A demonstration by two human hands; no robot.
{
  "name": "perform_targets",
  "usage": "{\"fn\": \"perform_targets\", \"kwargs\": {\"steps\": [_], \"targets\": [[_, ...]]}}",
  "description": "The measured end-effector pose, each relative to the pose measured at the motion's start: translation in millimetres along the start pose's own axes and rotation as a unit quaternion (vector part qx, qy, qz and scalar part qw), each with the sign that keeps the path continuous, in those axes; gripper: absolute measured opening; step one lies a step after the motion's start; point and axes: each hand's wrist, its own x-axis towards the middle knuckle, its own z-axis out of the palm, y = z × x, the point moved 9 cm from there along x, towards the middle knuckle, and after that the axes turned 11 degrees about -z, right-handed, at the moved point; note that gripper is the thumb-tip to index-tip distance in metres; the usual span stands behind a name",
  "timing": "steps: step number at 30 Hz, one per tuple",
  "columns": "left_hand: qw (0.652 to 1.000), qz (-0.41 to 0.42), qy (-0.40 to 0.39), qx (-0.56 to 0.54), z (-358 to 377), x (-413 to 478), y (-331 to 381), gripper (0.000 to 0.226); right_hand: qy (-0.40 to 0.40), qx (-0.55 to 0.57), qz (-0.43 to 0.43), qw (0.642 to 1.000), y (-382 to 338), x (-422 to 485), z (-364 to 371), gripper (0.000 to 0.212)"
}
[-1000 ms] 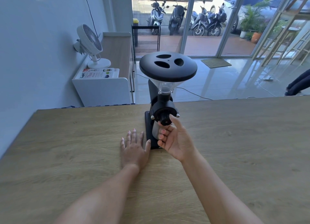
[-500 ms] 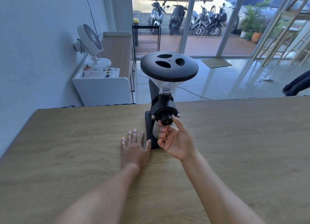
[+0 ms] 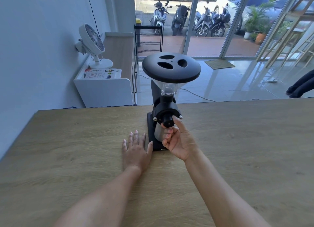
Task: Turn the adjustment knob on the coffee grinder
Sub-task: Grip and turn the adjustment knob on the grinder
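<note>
Wooden table (image 3: 68, 150) carries black coffee grinder (image 3: 165, 107), upright near far edge, wide lid on top. Left hand (image 3: 136, 152) flat on table just left of grinder base, fingers spread, thumb touching base. Right hand (image 3: 178, 140) in front of grinder, grip pinching small black adjustment knob (image 3: 168, 121) on grinder front.

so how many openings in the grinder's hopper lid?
3 in the hopper lid: one at the far side, one front-left, one right. None appear hidden.
</note>
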Motion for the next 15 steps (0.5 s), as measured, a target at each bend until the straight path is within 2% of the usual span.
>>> {"fn": "perform_targets", "kwargs": {"steps": [9,15], "targets": [[1.000,-0.001,0.005,0.001,-0.4,0.7,0.3,0.078,0.013,-0.007,-0.003,1.000,0.0,-0.1,-0.1,0.041],[1.000,0.000,0.006,0.000,-2.0,-0.5,0.0,0.073,0.023,-0.026,-0.017,0.999,-3.5,-0.6,-0.6,0.041]]}}
